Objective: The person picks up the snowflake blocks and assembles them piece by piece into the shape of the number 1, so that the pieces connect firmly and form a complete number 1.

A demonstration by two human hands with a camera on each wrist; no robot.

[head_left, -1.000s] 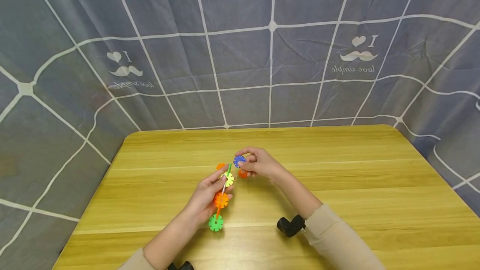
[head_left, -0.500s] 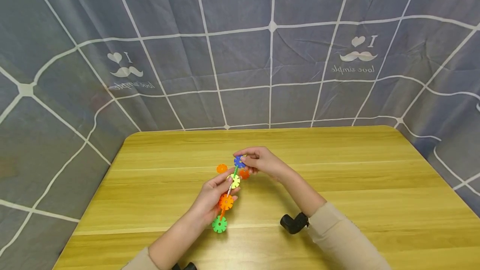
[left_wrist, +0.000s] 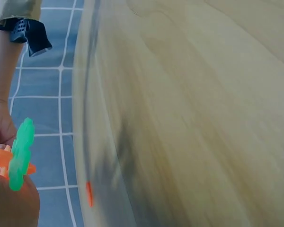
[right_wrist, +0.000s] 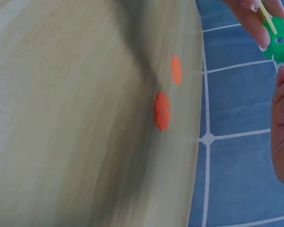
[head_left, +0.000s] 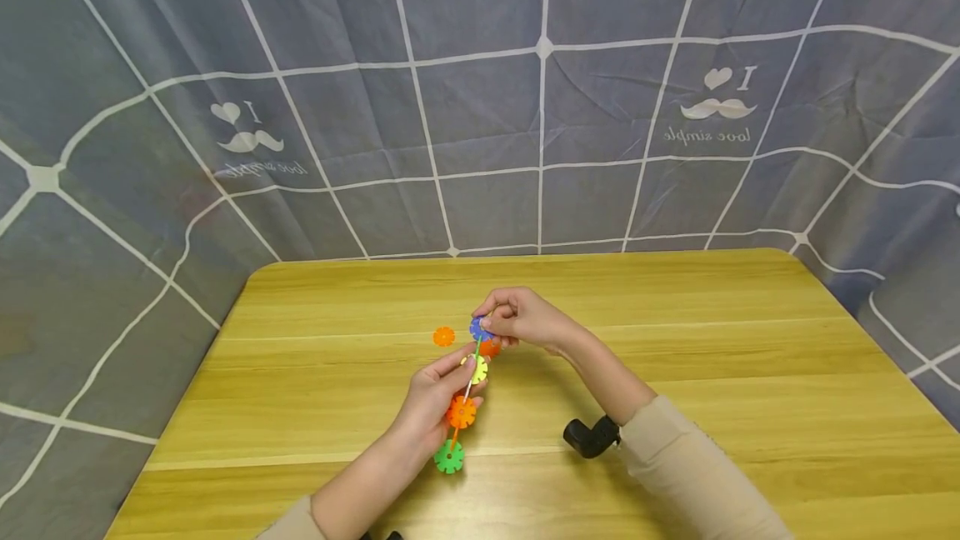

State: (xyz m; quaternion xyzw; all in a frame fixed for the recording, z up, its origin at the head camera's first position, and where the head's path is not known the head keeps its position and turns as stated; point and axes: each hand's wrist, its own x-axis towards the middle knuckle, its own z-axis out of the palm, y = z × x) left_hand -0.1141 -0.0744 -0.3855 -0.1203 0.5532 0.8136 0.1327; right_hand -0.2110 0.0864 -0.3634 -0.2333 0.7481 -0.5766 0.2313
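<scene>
My left hand pinches a chain of slotted snowflake discs near its yellow disc. Down the chain come an edge-on white disc, an orange disc, an edge-on orange one and a green disc at the near end. Another green disc, edge-on in the head view, tops the chain. Between thumb and fingers, my right hand pinches a blue disc against that upper green disc's edge. Whether their slots interlock, I cannot tell. In the left wrist view the near-end green disc partly covers orange pieces.
Two loose discs lie flat on the wooden table: an orange one left of the hands and a red-orange one below the right fingers. A grey curtain with white lines hangs behind the table's far edge.
The left hand has moved right and slightly nearer the viewer with the chain. Its upper green disc, apart from the blue disc a second ago, now meets it. The right hand has barely shifted.
</scene>
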